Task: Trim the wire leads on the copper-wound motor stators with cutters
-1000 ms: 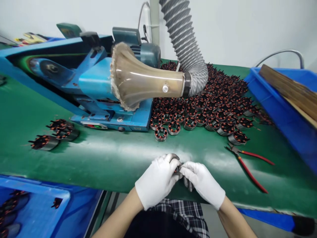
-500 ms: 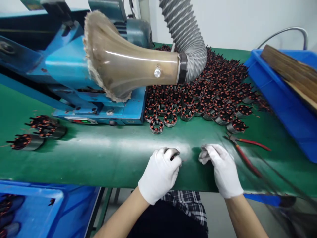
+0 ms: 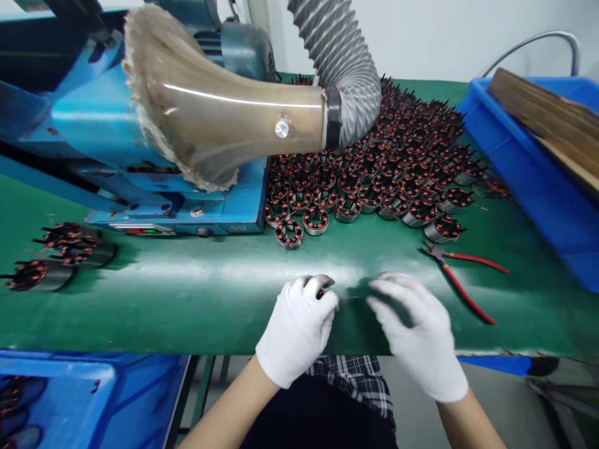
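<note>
My left hand (image 3: 298, 327) is curled around a small motor coil (image 3: 321, 285) at the near edge of the green table (image 3: 187, 293), fingers closed on it. My right hand (image 3: 416, 330) hovers just beside it, fingers spread and loose, holding nothing. Red-handled pliers (image 3: 461, 280) lie near it.

Two gloved hands (image 3: 299, 330), one pliers (image 3: 461, 274)

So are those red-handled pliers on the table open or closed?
Open: the red-handled pliers lie flat on the green table, handles spread apart, untouched beside the right hand.
</note>
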{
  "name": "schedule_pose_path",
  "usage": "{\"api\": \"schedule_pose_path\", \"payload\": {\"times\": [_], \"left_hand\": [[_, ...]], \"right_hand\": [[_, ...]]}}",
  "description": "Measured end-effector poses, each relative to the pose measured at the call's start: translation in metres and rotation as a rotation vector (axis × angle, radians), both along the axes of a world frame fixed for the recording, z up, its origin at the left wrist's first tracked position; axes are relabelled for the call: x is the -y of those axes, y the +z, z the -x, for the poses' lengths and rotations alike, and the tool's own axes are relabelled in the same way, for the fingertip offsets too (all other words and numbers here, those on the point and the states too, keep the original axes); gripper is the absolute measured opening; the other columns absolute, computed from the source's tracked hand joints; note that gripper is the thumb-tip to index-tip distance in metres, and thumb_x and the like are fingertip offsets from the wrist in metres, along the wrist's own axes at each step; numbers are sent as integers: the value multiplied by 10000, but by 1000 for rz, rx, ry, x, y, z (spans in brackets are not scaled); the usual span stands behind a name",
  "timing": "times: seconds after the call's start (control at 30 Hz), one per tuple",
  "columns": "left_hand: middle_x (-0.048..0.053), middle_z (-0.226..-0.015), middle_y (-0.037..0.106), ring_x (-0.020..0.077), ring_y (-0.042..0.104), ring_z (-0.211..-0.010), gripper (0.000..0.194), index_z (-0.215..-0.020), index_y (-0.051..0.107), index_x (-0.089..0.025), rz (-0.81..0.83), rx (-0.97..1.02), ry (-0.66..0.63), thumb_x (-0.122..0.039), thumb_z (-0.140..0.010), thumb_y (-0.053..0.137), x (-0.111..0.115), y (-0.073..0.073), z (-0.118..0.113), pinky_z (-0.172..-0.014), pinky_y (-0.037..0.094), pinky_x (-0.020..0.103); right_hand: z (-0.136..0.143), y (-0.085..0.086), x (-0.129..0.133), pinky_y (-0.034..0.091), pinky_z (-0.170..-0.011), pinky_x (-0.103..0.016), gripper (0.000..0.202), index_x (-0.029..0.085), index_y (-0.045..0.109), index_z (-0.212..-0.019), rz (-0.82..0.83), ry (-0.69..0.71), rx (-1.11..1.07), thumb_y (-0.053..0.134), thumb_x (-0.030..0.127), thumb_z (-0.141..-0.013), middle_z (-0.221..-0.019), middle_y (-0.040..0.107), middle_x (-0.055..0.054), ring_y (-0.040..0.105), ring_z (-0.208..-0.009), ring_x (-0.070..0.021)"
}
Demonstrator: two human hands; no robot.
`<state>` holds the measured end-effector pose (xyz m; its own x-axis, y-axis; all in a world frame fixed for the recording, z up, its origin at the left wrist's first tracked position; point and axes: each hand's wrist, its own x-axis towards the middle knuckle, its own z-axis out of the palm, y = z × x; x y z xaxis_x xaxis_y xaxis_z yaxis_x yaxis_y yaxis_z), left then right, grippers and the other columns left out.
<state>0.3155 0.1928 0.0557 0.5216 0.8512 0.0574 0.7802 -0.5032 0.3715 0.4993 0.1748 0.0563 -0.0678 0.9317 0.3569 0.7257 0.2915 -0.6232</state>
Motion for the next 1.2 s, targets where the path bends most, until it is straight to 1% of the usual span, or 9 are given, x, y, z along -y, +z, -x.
{"api": "schedule_pose_path", "payload": {"times": [0.17,0.3,0.43,0.57,0.73,0.83,0.93,1.1,1.2], "left_hand": [[67,-1056,542,226,487,-924,142,-881,545,-196,36,17,6,-160,-822,421,1,3,-1,-767,435,387],[76,-1221,467,228,460,-1088,210,-1033,483,-202,165,165,29,-180,-826,452,1,7,8,-885,416,400],[142,-1393,247,281,304,-1261,758,-1258,298,-186,247,261,148,-272,-628,712,-4,0,27,-987,355,421],[84,-1324,388,304,338,-1230,625,-1119,471,-247,221,196,117,-316,-571,765,-5,-16,37,-988,322,491],[70,-1257,474,221,487,-1117,633,-1156,443,-240,386,515,235,-198,-599,740,5,-12,30,-948,406,392],[23,-1083,575,180,566,-986,507,-1048,505,-234,456,737,191,-71,-598,673,10,9,27,-874,466,323],[12,-986,592,176,567,-955,293,-857,567,-224,333,815,38,-52,-631,637,15,26,28,-859,468,303],[85,-1203,449,221,408,-1169,551,-1197,440,-247,45,631,121,-29,-703,549,25,27,33,-972,380,392],[59,-1125,503,191,470,-1096,506,-1129,486,-245,175,609,21,4,-690,512,22,32,34,-932,422,348]], "right_hand": [[18,-5,-9,443,-644,-309,235,144,582,-905,-77,400,321,349,116,-907,-806,567,-79,530,-739,-197],[21,-14,-14,393,-533,-290,309,150,590,-847,-126,386,420,292,129,-927,-633,509,-34,484,-555,-177],[21,-25,-13,420,-583,-278,241,158,572,-991,-24,334,328,339,194,-939,-744,554,-49,529,-607,-172],[22,-25,-11,414,-555,-267,326,154,575,-1049,-104,320,344,319,52,-875,-728,522,-58,503,-592,-173],[22,4,-10,387,-470,-213,370,140,624,-956,-181,338,264,317,1,-805,-635,440,-33,435,-522,-142],[25,23,-12,373,-441,-201,297,166,627,-807,-64,363,56,353,52,-821,-618,443,-18,438,-500,-128],[29,33,-14,395,-494,-221,225,190,586,-656,200,351,-156,425,112,-792,-607,465,-6,465,-540,-137],[32,34,-12,338,-418,-224,201,177,505,-587,806,228,-590,500,305,-742,-524,419,31,417,-428,-120],[33,33,-9,337,-449,-229,222,176,486,-558,814,207,-602,499,304,-739,-519,414,32,427,-449,-121]]}}
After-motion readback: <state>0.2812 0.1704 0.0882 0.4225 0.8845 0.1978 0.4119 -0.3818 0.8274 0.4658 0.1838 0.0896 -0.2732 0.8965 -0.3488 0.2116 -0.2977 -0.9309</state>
